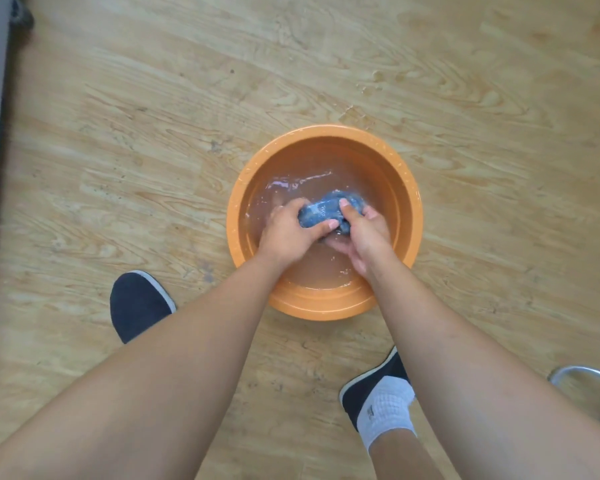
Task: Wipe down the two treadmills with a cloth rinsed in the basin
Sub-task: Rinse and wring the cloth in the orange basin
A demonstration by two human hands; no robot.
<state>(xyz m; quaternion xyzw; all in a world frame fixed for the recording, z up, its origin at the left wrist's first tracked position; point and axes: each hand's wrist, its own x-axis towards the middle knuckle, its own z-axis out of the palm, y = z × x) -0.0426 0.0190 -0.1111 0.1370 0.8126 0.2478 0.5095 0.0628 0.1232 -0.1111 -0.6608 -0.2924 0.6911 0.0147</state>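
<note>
The person is crouched over the round orange plastic basin (326, 133) on the pale wood-grain floor (153, 133). The step in hand looks to be rinsing and squeezing out the bunched blue cloth (321, 213). Both hands are clamped on it. The left hand (288, 232) comes in from eight o'clock with its thumb across the cloth's near side, and the right hand (364, 237) comes in from five o'clock with its thumb pressed on top. To do this well, I'd work the cloth under the water, then lift it just clear and twist the two fists against each other. I'd keep it low over the middle of the basin so the run-off falls back in; there are already wet splash marks (371, 84) on the floor at one o'clock from the basin. It should come out damp rather than dripping, since it goes on to treadmills. The cloth sits near the basin's centre, a shade toward twelve o'clock, at or just above the shallow water (281, 192); I cannot tell which. It is rolled into a short sodden wad, dark blue in the folds with paler flecks, and the fingers hide part of it.
</note>
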